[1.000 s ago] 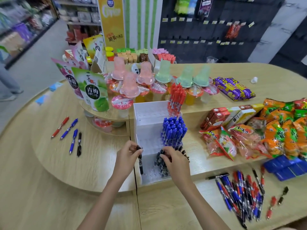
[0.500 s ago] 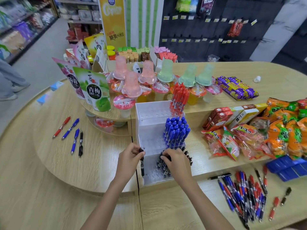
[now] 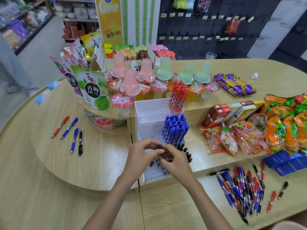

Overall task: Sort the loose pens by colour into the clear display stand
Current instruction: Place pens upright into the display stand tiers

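**Both hands met at the front row of the pen stand**

Through the head camera I saw the broad light wooden desk with its raised curved tier. Orange and red foil snack packets were heaped along its right side, and pink and green domed jelly cups stood at the back. The clear plastic display stand sat in the middle of the tier, stepped in three rows. On the lower level to the right lay a loose pile of red, blue and black pens.

The left hand and the right hand were drawn together over the stand's front row, fingertips almost touching. The left hand's thumb and fingers pinched the top of a slim black pen, which stood over that front row. The right hand's fingers were curled close against the same pen; whether they gripped it or only touched it, I could not tell.

A bunch of blue capped pens filled the right of the middle row, red capped pens the right of the back row, and black capped pens showed just beside the right hand. Four loose pens, one red, two blue, one black, lay well apart to the left.
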